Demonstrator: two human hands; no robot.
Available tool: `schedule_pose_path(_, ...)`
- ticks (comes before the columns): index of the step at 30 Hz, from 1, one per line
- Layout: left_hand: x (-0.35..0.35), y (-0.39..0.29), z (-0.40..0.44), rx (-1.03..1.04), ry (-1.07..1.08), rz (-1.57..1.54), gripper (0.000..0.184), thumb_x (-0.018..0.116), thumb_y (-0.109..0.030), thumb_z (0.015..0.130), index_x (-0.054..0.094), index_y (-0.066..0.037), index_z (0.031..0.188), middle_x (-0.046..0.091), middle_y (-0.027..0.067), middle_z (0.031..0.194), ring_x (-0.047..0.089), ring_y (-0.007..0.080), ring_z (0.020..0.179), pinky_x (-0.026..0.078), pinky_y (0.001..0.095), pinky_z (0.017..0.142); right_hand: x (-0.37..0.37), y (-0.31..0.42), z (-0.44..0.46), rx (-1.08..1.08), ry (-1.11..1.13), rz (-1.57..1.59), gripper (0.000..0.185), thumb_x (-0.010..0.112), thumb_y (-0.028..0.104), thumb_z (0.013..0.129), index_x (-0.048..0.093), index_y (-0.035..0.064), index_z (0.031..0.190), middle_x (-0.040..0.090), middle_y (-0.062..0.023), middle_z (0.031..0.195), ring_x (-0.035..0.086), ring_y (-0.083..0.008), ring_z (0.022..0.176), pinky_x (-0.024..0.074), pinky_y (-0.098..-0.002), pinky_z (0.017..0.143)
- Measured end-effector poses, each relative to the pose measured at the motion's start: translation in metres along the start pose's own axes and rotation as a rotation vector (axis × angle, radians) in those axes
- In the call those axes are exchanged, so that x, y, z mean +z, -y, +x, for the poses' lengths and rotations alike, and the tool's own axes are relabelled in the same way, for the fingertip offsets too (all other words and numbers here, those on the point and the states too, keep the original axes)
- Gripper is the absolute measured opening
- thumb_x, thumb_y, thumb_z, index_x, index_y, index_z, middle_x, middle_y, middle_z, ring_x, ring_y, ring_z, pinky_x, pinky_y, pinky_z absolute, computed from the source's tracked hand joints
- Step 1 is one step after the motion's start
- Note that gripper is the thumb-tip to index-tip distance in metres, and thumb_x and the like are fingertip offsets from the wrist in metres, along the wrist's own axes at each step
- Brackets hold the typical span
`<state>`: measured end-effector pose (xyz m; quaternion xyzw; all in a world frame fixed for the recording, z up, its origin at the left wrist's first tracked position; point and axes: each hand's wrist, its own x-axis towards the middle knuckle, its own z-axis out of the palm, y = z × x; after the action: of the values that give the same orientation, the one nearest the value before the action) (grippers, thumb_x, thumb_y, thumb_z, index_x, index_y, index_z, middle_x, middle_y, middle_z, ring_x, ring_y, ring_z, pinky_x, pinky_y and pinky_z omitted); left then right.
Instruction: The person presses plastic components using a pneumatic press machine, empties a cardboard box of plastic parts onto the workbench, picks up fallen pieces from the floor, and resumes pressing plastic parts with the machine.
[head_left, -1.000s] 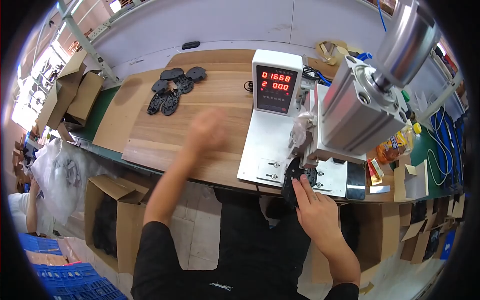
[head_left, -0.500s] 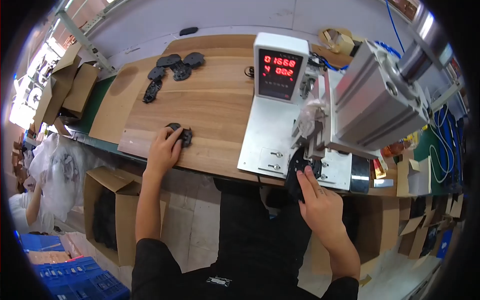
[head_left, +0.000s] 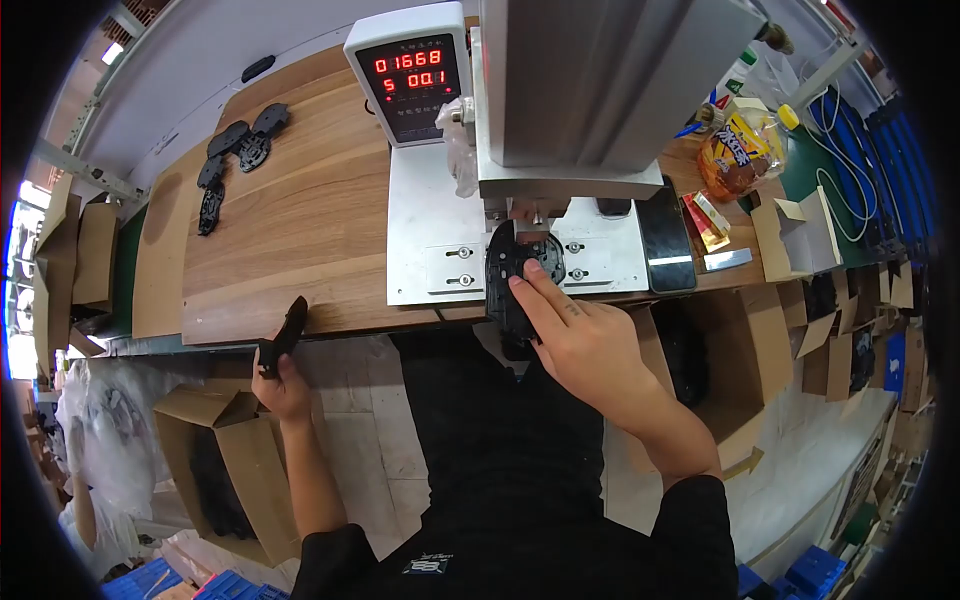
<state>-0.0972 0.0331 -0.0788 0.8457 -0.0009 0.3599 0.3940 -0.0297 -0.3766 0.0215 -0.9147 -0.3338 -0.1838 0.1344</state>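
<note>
Head view: left hand (head_left: 284,394) grips black piece (head_left: 291,326) slanting away-right; right hand (head_left: 600,352), two fingers extended, touches black housing (head_left: 503,275) aligned fore-and-aft.

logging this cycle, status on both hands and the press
left hand gripping black part; right hand fingers on second black part, under press
</note>
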Motion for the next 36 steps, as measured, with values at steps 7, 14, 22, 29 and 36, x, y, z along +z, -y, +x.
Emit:
schedule_pose_path(7, 0.035, -0.065, 0.029, 0.408, 0.190, 0.086, 0.027, 0.068, 0.006, 0.085, 0.074, 0.002, 0.111, 0.073, 0.0167, 0.106, 0.072, 0.0302, 0.098, 0.056, 0.0404, 0.092, 0.010, 0.001, -0.002, 0.038, -0.092, 0.023, 0.034, 0.067, 0.008, 0.082, 0.067, 0.0033, 0.115, 0.071, -0.0161, 0.123, 0.068, -0.0132, 0.061, 0.0516, -0.0253, 0.055)
schedule_pose_path(14, 0.118, -0.147, 0.075, 0.966, 0.450, -0.080, 0.027, 0.073, -0.001, 0.075, 0.076, -0.003, 0.102, 0.071, 0.0120, 0.104, 0.071, 0.0281, 0.099, 0.061, 0.0392, 0.090, -0.042, 0.006, -0.019, 0.167, -0.225, 0.132, 0.031, 0.072, 0.008, 0.076, 0.067, 0.0035, 0.107, 0.075, -0.0116, 0.111, 0.073, -0.0207, 0.075, 0.0561, -0.0300, 0.063)
schedule_pose_path(22, 0.171, -0.154, 0.086, 0.934, 0.465, -0.138, 0.036, 0.072, -0.003, 0.072, 0.075, -0.006, 0.108, 0.070, 0.0100, 0.105, 0.071, 0.0267, 0.100, 0.061, 0.0354, 0.083, -0.047, -0.027, -0.224, 1.136, -0.093, -0.059, 0.046, 0.072, 0.011, 0.083, 0.062, 0.0071, 0.127, 0.067, -0.0162, 0.126, 0.072, -0.0283, 0.085, 0.0575, -0.0377, 0.076)
schedule_pose_path(29, 0.165, -0.168, 0.083, 0.910, 0.572, -0.060, 0.045, 0.071, 0.001, 0.065, 0.075, -0.006, 0.110, 0.068, 0.0089, 0.105, 0.069, 0.0258, 0.099, 0.060, 0.0348, 0.082, -0.013, -0.013, -0.206, 1.031, -0.060, 0.216, 0.044, 0.072, 0.011, 0.085, 0.062, 0.0046, 0.127, 0.067, -0.0153, 0.127, 0.071, -0.0250, 0.074, 0.0569, -0.0319, 0.069)
schedule_pose_path(36, 0.164, -0.166, 0.081, 0.885, 0.566, -0.066, 0.047, 0.071, 0.002, 0.064, 0.074, -0.006, 0.110, 0.066, 0.0100, 0.107, 0.068, 0.0266, 0.099, 0.059, 0.0353, 0.082, -0.023, -0.013, -0.048, 0.279, -0.165, 0.396, 0.049, 0.077, 0.013, 0.080, 0.064, 0.0086, 0.127, 0.065, -0.0103, 0.133, 0.072, -0.0255, 0.088, 0.0576, -0.0351, 0.079)
